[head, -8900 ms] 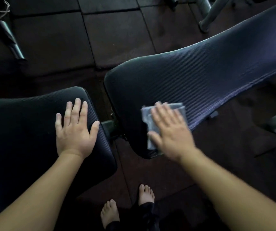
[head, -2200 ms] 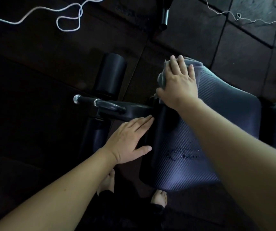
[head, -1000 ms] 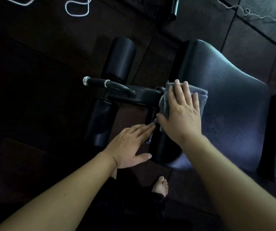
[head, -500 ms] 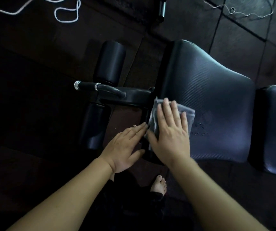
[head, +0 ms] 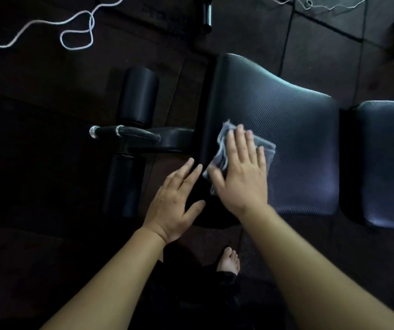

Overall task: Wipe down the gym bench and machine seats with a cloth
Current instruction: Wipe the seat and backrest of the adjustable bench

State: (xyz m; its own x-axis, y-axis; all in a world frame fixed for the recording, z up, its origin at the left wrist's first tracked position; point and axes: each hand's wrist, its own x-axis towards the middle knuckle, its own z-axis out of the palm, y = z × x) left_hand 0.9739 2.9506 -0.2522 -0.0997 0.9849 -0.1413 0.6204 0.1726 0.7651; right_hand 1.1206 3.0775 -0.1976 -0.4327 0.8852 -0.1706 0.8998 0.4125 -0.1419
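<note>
Far left, top: thin white cord [head: 76, 32] lies in loose loops on the dark rubber tile floor [head: 322, 51]. Next over, two black cylindrical foam roller pads, upper one [head: 140, 96] & lower one [head: 122, 184], sit either side of a black metal bar w/ chrome end cap [head: 124, 133]; the bar runs right toward the bench.

Left hand [head: 174, 206] is relaxed & flat, fingers straight, thumb out, gripping nothing. Fingertips lie against the dark left edge of the seat pad, just beside the cloth; can't tell if they touch the cloth itself.

Crumpled grey cloth [head: 220, 148] lies on the left part of the dark textured vinyl bench seat pad [head: 298, 139], near its left edge. Right hand [head: 241, 179] lies palm-down on top of it, fingers straight & slightly spread, pressing it to the pad, not curled round it. Hand looks a bit blurred. Cloth edges stick out past the fingertips & on both sides.

Below, btwn the forearms, a bare foot [head: 229, 260] on the floor.

Further right, a second dark padded bench section [head: 388, 163] sits just beside the seat pad w/ a narrow gap btwn them. Top right: thin white string [head: 315, 3] on the floor.
</note>
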